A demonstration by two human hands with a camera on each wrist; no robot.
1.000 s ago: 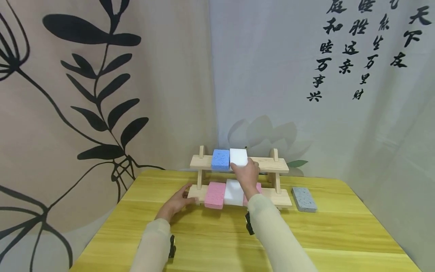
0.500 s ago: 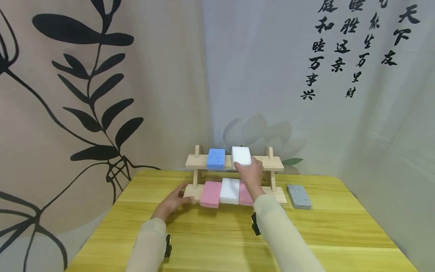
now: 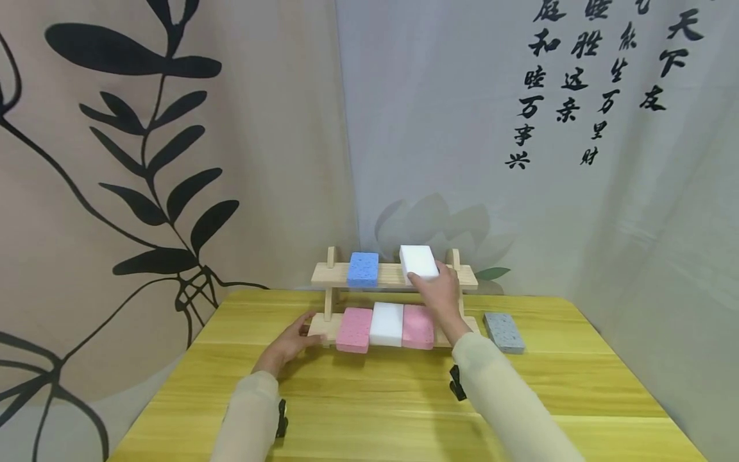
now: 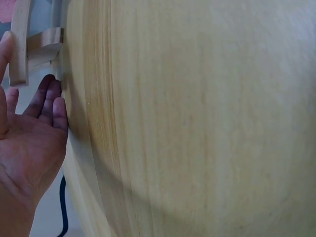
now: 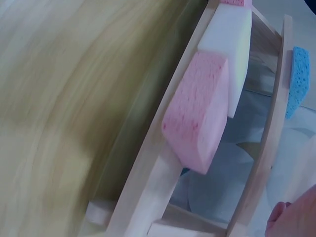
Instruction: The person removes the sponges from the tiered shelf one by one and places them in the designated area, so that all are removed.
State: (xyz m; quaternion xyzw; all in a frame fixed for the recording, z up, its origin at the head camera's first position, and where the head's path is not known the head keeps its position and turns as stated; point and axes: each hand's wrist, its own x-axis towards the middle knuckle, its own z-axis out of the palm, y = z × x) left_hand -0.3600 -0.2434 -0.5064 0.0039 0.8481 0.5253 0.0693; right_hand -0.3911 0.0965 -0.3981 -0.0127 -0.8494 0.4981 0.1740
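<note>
My right hand (image 3: 442, 296) pinches a white sponge block (image 3: 418, 260) at the right part of the upper shelf of a two-tier wooden rack (image 3: 390, 274). To its left on that shelf sits a blue sponge (image 3: 363, 269), with a gap between them. The left hand (image 3: 284, 346) holds the left end of the lower shelf, thumb in front and fingers behind; the left wrist view shows its palm (image 4: 29, 148) beside the shelf end (image 4: 19, 64). Along the lower shelf lie a pink sponge (image 3: 354, 330), a white one (image 3: 387, 325) and another pink one (image 5: 197, 98), side by side.
A grey sponge (image 3: 504, 332) lies on the wooden table (image 3: 369, 404) to the right of the rack. Close behind the rack hangs a printed curtain (image 3: 277, 160). The table's right edge runs along a pale cloth.
The right hand has slid the white sponge to the right along the upper shelf, away from the blue sponge. The left hand stays at the shelf end. The head view has shifted slightly.
</note>
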